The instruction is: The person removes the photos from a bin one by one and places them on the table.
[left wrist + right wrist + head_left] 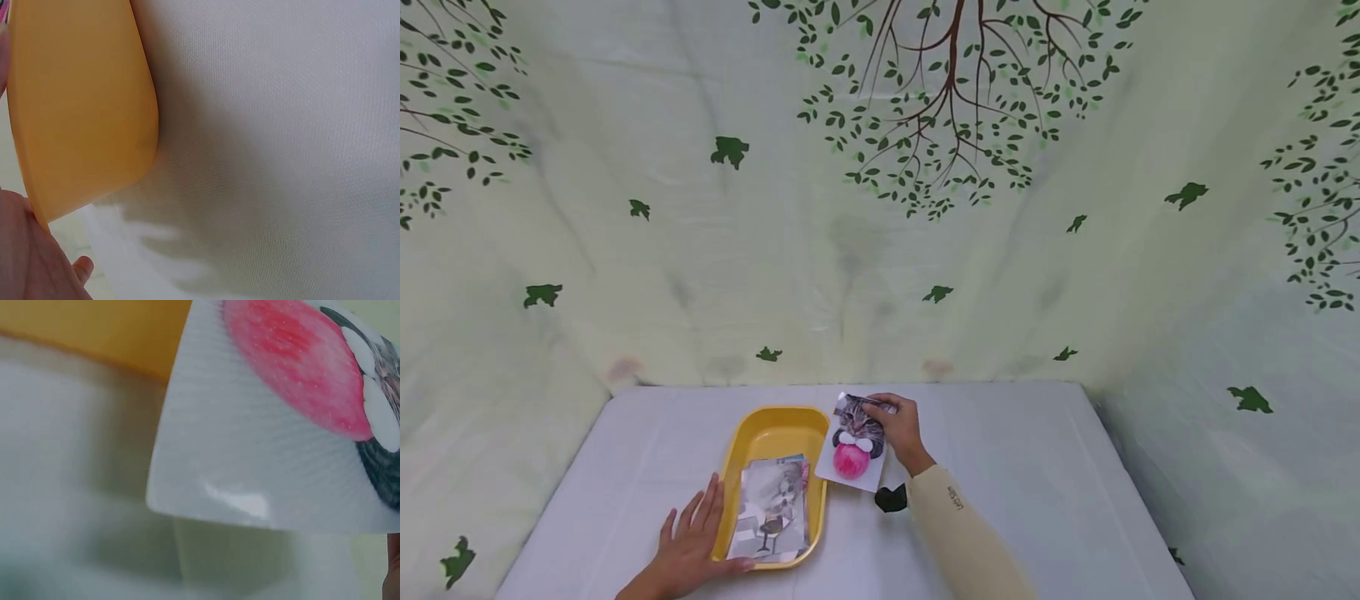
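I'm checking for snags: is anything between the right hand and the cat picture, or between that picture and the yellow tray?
Nothing visible. The right hand pinches the cat picture, whose lower left corner overlaps the rim of the yellow tray in the head view.

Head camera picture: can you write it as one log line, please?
right hand: holds cat picture | left hand: touches yellow tray | picture stack: inside yellow tray
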The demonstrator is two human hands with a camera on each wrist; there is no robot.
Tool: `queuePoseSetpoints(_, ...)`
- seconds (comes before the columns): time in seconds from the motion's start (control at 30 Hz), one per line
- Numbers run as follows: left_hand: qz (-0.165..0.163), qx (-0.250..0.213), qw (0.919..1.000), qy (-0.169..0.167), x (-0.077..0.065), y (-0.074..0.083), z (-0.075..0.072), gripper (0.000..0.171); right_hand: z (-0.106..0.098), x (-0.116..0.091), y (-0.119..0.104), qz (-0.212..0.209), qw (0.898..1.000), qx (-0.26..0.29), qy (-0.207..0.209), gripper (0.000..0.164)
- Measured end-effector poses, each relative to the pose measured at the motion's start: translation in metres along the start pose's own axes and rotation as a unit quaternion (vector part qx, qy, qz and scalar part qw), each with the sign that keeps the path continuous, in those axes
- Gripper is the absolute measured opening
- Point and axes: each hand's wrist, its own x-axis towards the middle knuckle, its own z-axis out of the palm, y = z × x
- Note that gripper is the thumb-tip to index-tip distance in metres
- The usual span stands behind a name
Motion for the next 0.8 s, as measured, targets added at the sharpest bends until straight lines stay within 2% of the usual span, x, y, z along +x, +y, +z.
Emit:
queuePoseSetpoints(0.1,-0.005,0.003,1.0,-0.005,-0.001,0.001,-0.001,0.133,-0.015,0.007,0.008,0.007,1.0,-0.022,0.0,0.019)
queuePoseSetpoints(0.23,-0.007,0.001,0.9999,-0.007,-0.002,0.001,-0.001,0.133,-0.026,0.011,0.02,0.02,0.998,-0.06,-0.019,0.017)
queuePoseSetpoints(0.4,-0.011,-0.003,0.9999,-0.007,-0.003,0.001,-0.002,0.133,-0.027,0.011,0.032,0.045,0.991,-0.112,-0.053,0.016)
queuePoseSetpoints(0.53,-0.01,-0.001,0.9999,-0.008,-0.002,0.001,-0.002,0.133,-0.026,0.01,0.039,0.037,0.987,-0.141,-0.068,0.016)
queuePoseSetpoints(0.8,0.001,0.0,1.0,-0.004,-0.004,0.001,-0.003,0.131,-0.024,0.009,0.045,0.026,0.979,-0.194,-0.052,0.017)
